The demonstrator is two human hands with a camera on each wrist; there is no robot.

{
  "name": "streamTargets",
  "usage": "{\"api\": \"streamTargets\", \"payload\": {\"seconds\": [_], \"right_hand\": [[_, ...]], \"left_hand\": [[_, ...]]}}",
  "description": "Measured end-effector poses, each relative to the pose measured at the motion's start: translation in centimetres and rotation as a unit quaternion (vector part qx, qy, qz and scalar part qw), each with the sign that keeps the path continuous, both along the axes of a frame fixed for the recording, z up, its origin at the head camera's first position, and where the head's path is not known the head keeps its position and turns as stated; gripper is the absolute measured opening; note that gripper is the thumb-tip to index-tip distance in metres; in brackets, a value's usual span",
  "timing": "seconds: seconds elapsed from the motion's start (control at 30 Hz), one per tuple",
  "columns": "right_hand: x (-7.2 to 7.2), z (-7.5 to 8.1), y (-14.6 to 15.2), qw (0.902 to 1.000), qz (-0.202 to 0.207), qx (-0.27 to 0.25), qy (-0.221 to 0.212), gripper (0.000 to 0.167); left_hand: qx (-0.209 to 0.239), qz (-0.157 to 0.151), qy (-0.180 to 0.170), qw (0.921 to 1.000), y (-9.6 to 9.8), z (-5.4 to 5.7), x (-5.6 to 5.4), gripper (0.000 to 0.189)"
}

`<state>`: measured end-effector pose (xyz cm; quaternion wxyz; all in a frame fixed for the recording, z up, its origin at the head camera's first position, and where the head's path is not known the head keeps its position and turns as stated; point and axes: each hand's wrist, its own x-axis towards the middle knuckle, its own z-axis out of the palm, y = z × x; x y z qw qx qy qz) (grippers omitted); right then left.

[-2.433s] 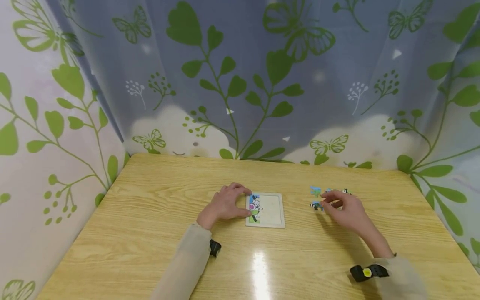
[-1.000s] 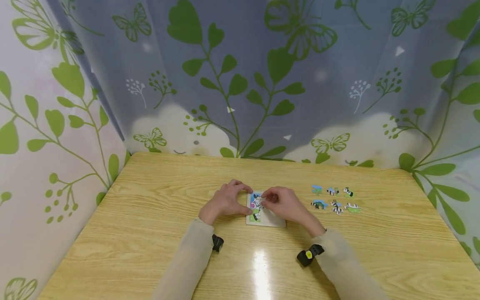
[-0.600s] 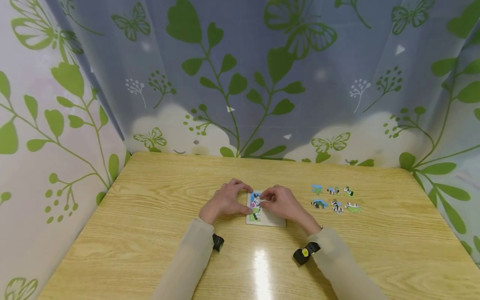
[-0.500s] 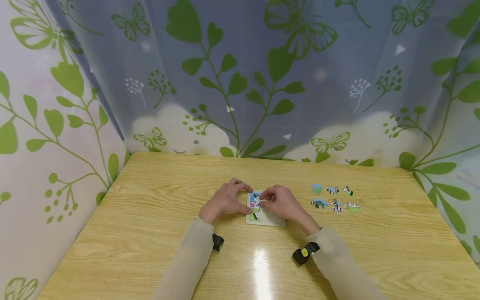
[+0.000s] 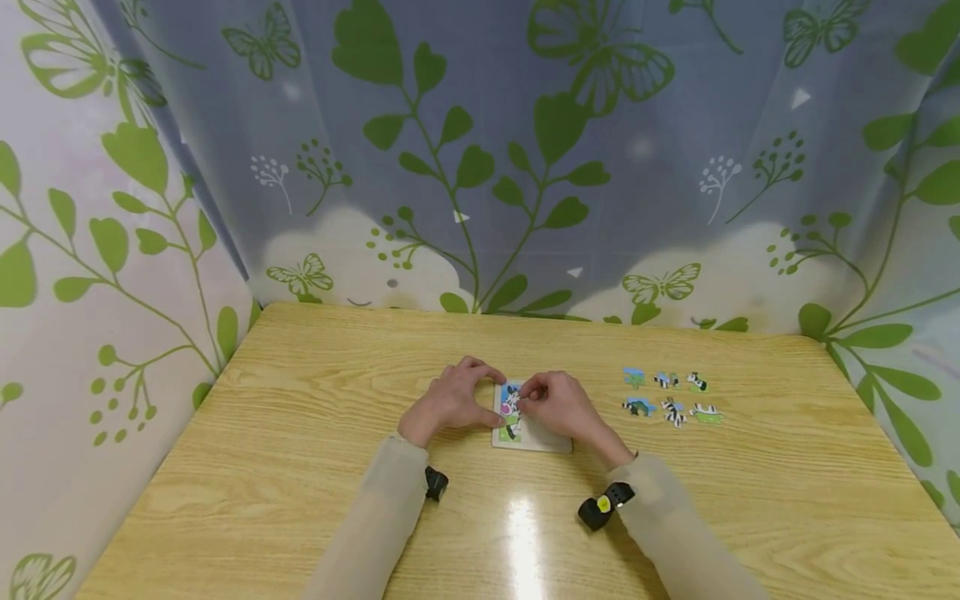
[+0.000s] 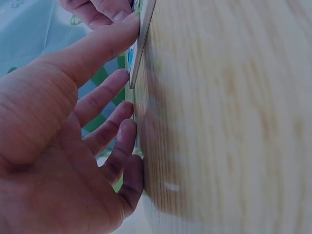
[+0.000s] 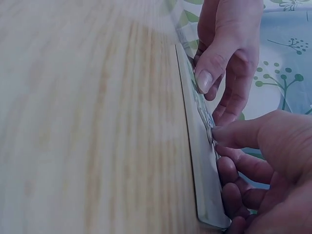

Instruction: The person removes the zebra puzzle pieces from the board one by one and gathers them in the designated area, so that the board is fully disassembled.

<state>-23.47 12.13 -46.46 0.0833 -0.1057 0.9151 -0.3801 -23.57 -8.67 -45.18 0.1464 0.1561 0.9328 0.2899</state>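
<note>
A shallow puzzle tray (image 5: 547,443) lies on the table, its left part filled with a zebra picture (image 5: 512,432) and its right part bare. My left hand (image 5: 450,402) rests at the tray's left side, thumb pressing on the face and index fingertip at the upper left corner. The other left fingers are spread loosely against the table in the left wrist view. With curled fingers my right hand (image 5: 558,404) pinches a puzzle piece (image 7: 208,127) low over the tray, at the right edge of the filled part. The fingers hide most of that piece.
Several loose puzzle pieces (image 5: 672,412) lie in two rows on the wooden table (image 5: 337,358), right of the tray. A patterned curtain (image 5: 480,167) stands behind the table's back edge. Both wrists wear black bands, the right one (image 5: 597,510) with a yellow spot.
My right hand has come left from the loose pieces to the tray with a puzzle piece, then shifted only slightly over the zebra picture. The left hand has stayed at the tray's left side.
</note>
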Motion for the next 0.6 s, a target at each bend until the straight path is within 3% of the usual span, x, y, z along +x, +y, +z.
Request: {"api": "streamTargets", "payload": {"seconds": [0.27, 0.6], "right_hand": [[0.02, 0.02, -0.21, 0.9996, -0.022, -0.009, -0.013, 0.008], [0.33, 0.06, -0.17, 0.9964, -0.045, -0.067, -0.026, 0.011]], "left_hand": [[0.000, 0.003, -0.001, 1.0000, 0.03, -0.03, -0.04, 0.058], [-0.004, 0.000, -0.004, 1.0000, -0.03, 0.17, -0.05, 0.062]]}}
